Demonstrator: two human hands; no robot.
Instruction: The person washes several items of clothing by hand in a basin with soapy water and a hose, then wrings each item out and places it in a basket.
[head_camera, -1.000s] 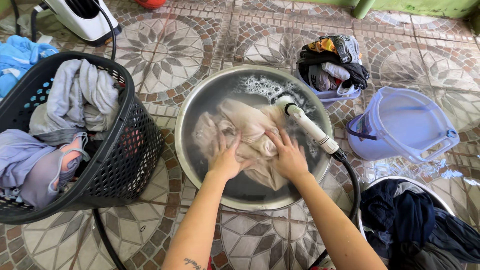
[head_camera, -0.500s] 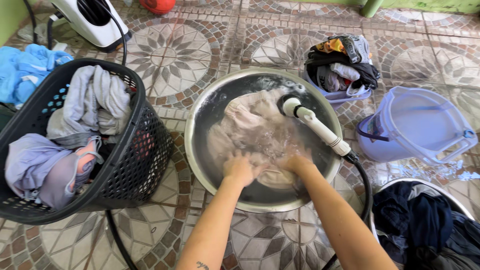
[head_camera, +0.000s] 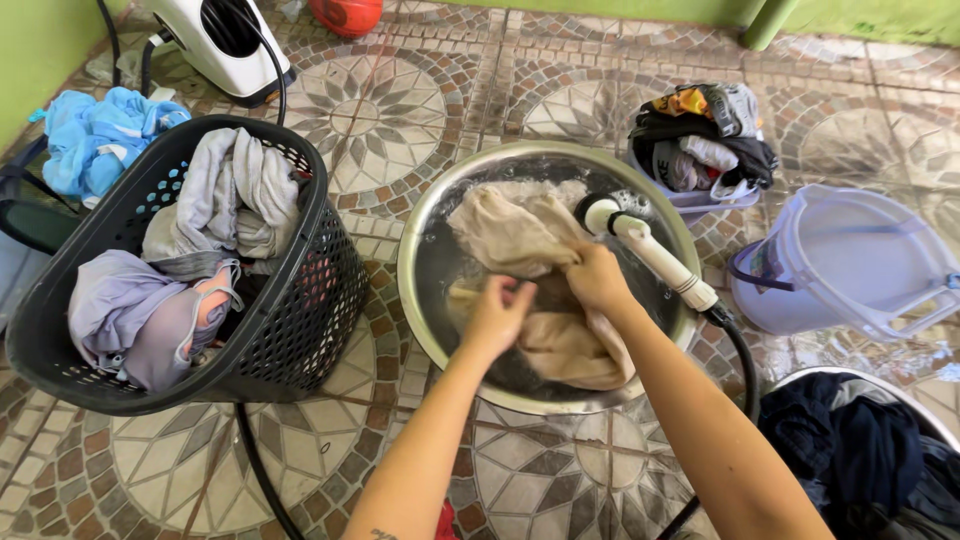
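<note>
A wet beige garment (head_camera: 515, 235) lies in a round metal basin (head_camera: 420, 215) of soapy water on the tiled floor. My right hand (head_camera: 597, 278) grips a bunched fold of the cloth and lifts it. My left hand (head_camera: 497, 313) is closed on the same garment just below and to the left. Part of the cloth drapes over the basin's near rim. A white wand-shaped device (head_camera: 650, 252) on a black hose rests on the basin's right rim, its head in the water.
A black laundry basket (head_camera: 300, 290) with grey and lilac clothes stands at the left. Blue cloth (head_camera: 95, 135) lies behind it. A small tub of mixed clothes (head_camera: 705, 150), a tipped lilac bucket (head_camera: 850, 260) and a basin of dark clothes (head_camera: 860, 450) stand at the right.
Both hands went from pressing the garment flat in the water to gripping it and lifting it up. The view shifted to the left.
</note>
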